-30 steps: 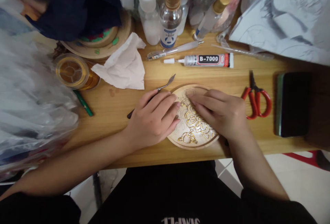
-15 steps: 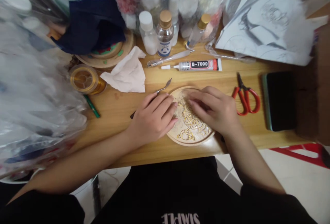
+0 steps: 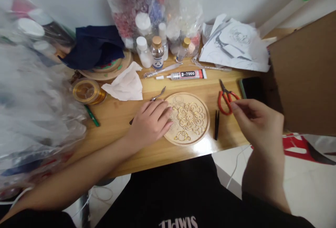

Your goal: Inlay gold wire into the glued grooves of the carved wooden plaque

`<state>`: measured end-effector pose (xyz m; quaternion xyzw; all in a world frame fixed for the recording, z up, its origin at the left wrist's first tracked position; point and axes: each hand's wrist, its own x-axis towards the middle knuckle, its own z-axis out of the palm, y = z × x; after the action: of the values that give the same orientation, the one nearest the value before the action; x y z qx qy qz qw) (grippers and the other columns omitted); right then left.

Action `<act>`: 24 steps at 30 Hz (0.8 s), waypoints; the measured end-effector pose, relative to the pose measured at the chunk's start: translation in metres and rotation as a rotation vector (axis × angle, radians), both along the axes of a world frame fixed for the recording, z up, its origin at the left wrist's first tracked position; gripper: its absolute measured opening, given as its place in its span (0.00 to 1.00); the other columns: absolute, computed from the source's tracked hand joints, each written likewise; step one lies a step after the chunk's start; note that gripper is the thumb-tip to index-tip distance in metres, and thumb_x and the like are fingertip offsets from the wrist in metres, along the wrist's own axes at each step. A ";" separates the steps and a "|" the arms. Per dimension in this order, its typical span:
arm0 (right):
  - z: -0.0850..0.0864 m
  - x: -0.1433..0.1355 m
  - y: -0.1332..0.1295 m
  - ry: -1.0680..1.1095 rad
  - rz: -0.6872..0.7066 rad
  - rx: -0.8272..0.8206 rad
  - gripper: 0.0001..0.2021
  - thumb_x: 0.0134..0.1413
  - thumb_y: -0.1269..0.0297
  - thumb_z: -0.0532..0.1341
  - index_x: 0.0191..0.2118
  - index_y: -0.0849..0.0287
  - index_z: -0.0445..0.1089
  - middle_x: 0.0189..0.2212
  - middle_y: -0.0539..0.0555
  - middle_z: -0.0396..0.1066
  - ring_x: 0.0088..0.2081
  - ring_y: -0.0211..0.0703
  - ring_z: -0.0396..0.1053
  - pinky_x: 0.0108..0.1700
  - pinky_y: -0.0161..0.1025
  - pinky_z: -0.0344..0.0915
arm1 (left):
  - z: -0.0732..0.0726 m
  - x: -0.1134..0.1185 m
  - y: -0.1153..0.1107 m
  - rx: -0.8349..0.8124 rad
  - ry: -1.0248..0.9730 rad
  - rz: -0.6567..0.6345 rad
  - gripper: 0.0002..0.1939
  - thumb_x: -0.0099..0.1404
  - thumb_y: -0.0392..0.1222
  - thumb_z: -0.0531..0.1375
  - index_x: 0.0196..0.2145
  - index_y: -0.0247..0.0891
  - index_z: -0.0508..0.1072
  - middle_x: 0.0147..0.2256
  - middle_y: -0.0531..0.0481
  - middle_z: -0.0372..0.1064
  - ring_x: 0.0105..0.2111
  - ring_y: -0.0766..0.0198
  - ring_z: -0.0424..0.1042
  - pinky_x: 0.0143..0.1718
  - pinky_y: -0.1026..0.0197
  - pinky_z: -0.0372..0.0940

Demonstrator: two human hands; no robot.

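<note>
A round wooden plaque (image 3: pixel 193 97) lies on the table, with gold wire (image 3: pixel 189 116) forming a flower over its pencil lines. My left hand (image 3: pixel 151 121) rests on its left edge, fingers stretched out flat. A thin dark-handled tool (image 3: pixel 159 95) with a pointed metal blade passes under that hand, partly hidden. To the right, my right hand (image 3: pixel 258 121) pinches at the handle of the red-handled scissors (image 3: pixel 222 102), which lie on the wood and are partly covered by the fingers. Between the plaque and the scissors lie black tweezers (image 3: pixel 216 125).
Behind the plaque lie a B-7000 glue tube (image 3: pixel 187 75), a clear pen-like tool (image 3: pixel 168 69) and several small bottles (image 3: pixel 157 53). A wire spool (image 3: pixel 86 91) and a tissue (image 3: pixel 126 84) are at left. A phone (image 3: pixel 252 88) and a cardboard box (image 3: pixel 307 74) stand at right.
My right hand has left the plaque and moved right to the scissors, uncovering the gold flower and the tweezers. The left hand stays on the plaque. The camera view has shifted.
</note>
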<state>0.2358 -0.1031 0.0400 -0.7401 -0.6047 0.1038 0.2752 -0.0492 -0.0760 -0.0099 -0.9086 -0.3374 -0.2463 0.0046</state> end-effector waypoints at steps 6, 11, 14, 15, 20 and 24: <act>0.002 -0.052 0.008 -0.041 0.527 -0.074 0.08 0.59 0.67 0.59 0.36 0.59 0.76 0.29 0.52 0.76 0.27 0.37 0.70 0.30 0.34 0.62 | 0.000 -0.001 0.000 0.001 -0.009 0.005 0.11 0.68 0.40 0.57 0.43 0.31 0.75 0.46 0.38 0.74 0.47 0.50 0.72 0.46 0.49 0.67; 0.001 -0.089 0.035 -0.354 0.723 -0.262 0.11 0.61 0.66 0.56 0.35 0.61 0.76 0.32 0.56 0.76 0.32 0.43 0.71 0.29 0.36 0.53 | -0.003 -0.001 0.000 -0.010 -0.035 0.017 0.12 0.68 0.40 0.57 0.44 0.31 0.75 0.46 0.39 0.74 0.47 0.51 0.71 0.47 0.49 0.66; 0.002 -0.096 0.046 -0.421 0.806 -0.308 0.09 0.61 0.68 0.57 0.38 0.63 0.75 0.34 0.57 0.76 0.33 0.43 0.70 0.30 0.37 0.52 | -0.004 -0.001 -0.001 -0.028 -0.042 0.027 0.13 0.69 0.40 0.56 0.45 0.31 0.75 0.47 0.39 0.74 0.48 0.52 0.71 0.47 0.49 0.66; 0.002 -0.096 0.048 -0.421 0.822 -0.303 0.09 0.61 0.68 0.57 0.38 0.63 0.75 0.34 0.57 0.76 0.34 0.43 0.70 0.30 0.37 0.52 | -0.004 -0.001 -0.001 -0.033 -0.042 0.028 0.13 0.69 0.40 0.56 0.45 0.31 0.75 0.47 0.39 0.73 0.48 0.52 0.70 0.47 0.49 0.66; -0.001 -0.096 0.053 -0.425 0.885 -0.246 0.08 0.60 0.69 0.57 0.36 0.62 0.74 0.35 0.57 0.77 0.34 0.42 0.71 0.30 0.37 0.52 | -0.004 -0.002 0.000 -0.005 -0.047 0.036 0.12 0.69 0.40 0.56 0.42 0.31 0.76 0.44 0.39 0.74 0.46 0.52 0.71 0.46 0.50 0.66; 0.000 -0.097 0.059 -0.453 0.943 -0.208 0.09 0.61 0.68 0.56 0.38 0.61 0.74 0.35 0.55 0.78 0.31 0.41 0.70 0.28 0.37 0.51 | -0.004 -0.002 0.000 -0.009 -0.047 0.035 0.13 0.69 0.41 0.55 0.42 0.31 0.76 0.43 0.39 0.74 0.46 0.52 0.71 0.46 0.50 0.65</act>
<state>0.1389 -0.0441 0.0404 -0.4152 -0.9026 0.1132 -0.0135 -0.0516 -0.0758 -0.0142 -0.8965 -0.3544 -0.2658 -0.0030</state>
